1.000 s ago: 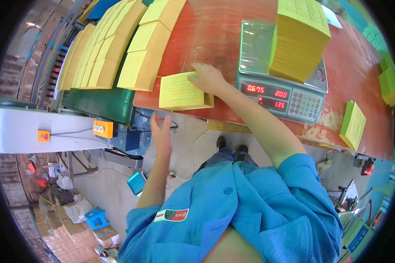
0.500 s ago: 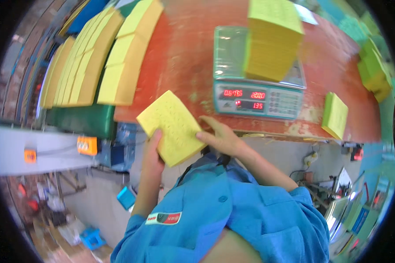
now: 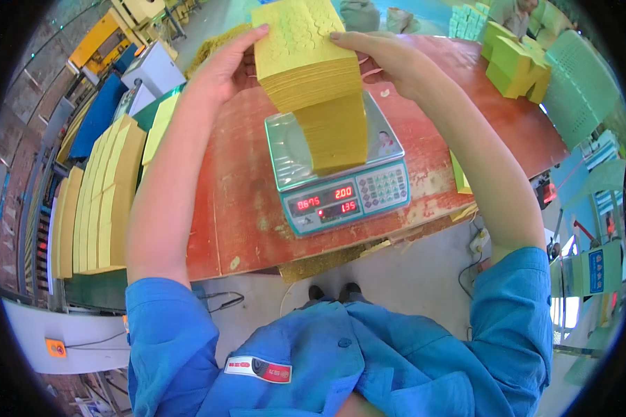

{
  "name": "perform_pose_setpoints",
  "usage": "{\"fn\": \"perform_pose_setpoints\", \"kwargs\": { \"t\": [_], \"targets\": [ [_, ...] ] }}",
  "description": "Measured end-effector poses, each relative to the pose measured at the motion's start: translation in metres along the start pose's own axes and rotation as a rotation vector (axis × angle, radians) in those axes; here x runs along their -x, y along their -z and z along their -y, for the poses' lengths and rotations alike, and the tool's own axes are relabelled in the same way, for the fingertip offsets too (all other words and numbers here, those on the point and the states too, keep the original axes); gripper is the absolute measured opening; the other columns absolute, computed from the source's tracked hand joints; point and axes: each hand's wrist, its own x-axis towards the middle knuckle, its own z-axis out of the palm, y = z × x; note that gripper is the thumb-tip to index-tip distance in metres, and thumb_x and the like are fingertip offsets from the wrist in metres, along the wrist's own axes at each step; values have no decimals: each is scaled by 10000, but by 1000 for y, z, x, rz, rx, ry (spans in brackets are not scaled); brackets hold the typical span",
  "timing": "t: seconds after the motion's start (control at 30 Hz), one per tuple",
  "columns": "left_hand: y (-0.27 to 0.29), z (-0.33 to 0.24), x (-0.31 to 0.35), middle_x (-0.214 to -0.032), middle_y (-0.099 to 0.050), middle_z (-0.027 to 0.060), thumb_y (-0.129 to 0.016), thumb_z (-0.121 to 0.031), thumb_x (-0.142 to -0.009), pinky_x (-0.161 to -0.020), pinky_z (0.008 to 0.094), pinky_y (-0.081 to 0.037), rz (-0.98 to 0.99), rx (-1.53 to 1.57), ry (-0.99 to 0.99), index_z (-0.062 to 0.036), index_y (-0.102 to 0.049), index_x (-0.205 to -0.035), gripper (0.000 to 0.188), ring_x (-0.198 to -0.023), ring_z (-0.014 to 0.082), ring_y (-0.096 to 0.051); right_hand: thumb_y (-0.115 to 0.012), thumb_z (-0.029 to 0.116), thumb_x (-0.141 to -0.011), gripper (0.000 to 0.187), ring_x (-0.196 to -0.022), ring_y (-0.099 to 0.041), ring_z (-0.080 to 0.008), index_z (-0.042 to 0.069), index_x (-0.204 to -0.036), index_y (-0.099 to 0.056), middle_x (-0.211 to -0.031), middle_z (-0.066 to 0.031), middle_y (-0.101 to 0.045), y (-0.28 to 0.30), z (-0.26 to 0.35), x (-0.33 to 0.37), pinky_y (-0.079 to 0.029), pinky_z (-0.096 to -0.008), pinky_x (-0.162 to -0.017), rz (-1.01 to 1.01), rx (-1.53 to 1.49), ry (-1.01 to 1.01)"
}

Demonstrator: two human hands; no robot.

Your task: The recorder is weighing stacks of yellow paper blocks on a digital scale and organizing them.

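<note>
My left hand (image 3: 228, 64) and my right hand (image 3: 391, 61) grip opposite sides of a thick bundle of yellow paper sheets (image 3: 302, 35), thumbs on its top face. Cut or printed patterns mark that face. Directly below is a lower yellow paper stack (image 3: 335, 135), standing on the pan of a teal-framed electronic scale (image 3: 386, 186). The bundle juts out from the lower stack at a slight angle; whether it rests fully on it I cannot tell. Red digits glow on the scale's panel. The fingers under both sides are partly hidden.
The scale stands on a worn red table (image 3: 240, 215). Rows of yellow stacks (image 3: 94, 208) line the left side on a green surface. More yellow blocks (image 3: 511, 66) sit at the far right, near another person (image 3: 518, 15). A small yellow stack (image 3: 459, 174) is partly behind my right forearm.
Both hands have gone from in front of my body, where they held a yellow bundle, up and forward to the top of the stack on the scale. The view has shifted too.
</note>
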Motion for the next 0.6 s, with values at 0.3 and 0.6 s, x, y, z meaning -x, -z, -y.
{"fn": "perform_pose_setpoints", "kwargs": {
  "t": [0.3, 0.6],
  "targets": [
    [-7, 35, -71, -1042, -695, 8, -711, -467, -851, -794, 351, -544, -11, 29, 39, -134, -659, -1128, 436, -940, 132, -651, -708, 539, -806, 465, -693, -614, -129, 86, -913, -695, -824, -28, -699, 12, -35, -48, -430, -282, -652, -134, -16, -238],
    [-22, 38, -61, -1088, -684, 19, -692, -481, -866, -816, 368, -536, -51, -21, 53, -128, -655, -1149, 454, -935, 153, -648, -698, 524, -823, 465, -657, -592, -113, 66, -898, -673, -775, -36, -678, 16, -28, -38, -426, -260, -598, -109, -19, -254]
  ]
}}
